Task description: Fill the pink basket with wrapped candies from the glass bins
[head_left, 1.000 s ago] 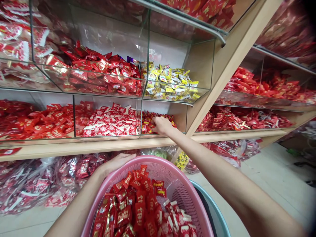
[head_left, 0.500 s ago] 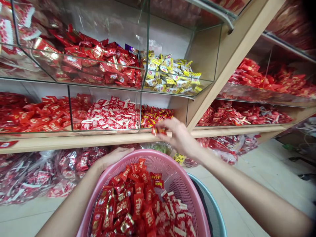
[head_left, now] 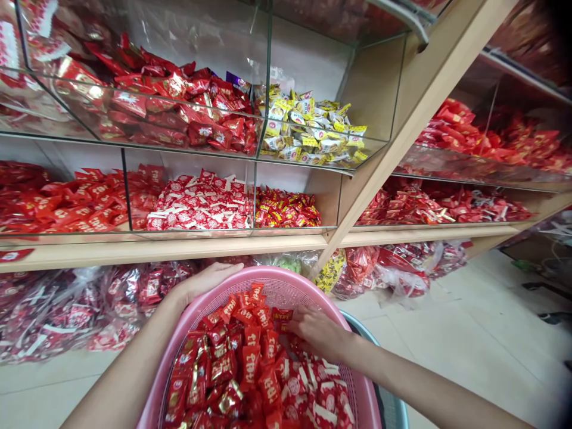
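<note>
A pink basket (head_left: 357, 333) holds red wrapped candies (head_left: 250, 363), some with gold and some with white markings. My left hand (head_left: 212, 279) grips the basket's far left rim. Inside the basket, at its upper right, my right hand (head_left: 313, 328) reaches down beside red-and-yellow candies (head_left: 281, 319). Its fingers are bent and partly hidden, so whether they hold a candy cannot be made out. On the lower shelf, a compartment holds more red-and-yellow candies (head_left: 286, 208), next to red-and-white ones (head_left: 201, 202).
Above are glass-fronted compartments with red candies (head_left: 179, 107) and yellow-and-white candies (head_left: 313, 128). A wooden shelf edge (head_left: 179, 250) runs beyond the basket. Bagged candies (head_left: 75, 310) lie under it. A blue basket (head_left: 397, 405) stands beneath the pink one.
My right hand has moved down from in front of the lower shelf, where it held a red candy, into the pink basket. My left hand stays on the rim.
</note>
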Motion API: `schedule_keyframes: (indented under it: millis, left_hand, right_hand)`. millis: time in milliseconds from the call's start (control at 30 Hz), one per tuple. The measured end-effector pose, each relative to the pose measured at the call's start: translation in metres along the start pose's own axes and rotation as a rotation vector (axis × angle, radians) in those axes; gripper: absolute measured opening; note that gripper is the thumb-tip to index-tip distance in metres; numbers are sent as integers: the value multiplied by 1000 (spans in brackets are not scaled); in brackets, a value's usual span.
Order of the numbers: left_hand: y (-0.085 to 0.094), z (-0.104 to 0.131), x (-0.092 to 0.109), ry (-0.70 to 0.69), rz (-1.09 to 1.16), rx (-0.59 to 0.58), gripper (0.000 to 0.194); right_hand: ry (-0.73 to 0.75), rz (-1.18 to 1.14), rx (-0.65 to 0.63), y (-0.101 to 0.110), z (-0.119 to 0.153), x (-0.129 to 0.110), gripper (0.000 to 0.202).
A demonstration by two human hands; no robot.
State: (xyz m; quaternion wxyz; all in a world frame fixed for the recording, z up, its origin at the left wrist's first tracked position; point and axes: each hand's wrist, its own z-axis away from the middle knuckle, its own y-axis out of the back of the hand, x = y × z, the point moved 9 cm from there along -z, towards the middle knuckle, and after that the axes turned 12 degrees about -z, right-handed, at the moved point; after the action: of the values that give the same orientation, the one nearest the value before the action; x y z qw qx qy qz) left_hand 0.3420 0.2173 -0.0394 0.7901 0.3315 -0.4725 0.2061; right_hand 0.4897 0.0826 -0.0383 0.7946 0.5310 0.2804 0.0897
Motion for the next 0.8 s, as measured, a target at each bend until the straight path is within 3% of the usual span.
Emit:
schedule_keyframes:
  millis: [333,600,700,800]
  left_hand:
    - [0,7,9,11,-51,11,53]
    - [0,5,6,2,-44,0,54]
    - [-1,5,6,6,-29,-2,55]
    - [-1,5,6,1,-9,0,55]
  right_hand:
    - [-6,-61,-80,-11,-3,2,25]
    - [-30,-179,38,-18,-5,10,19]
    - [-49,-197,52,-10,-3,10,20]
    - [-173,-174,126,12,1,15,23]
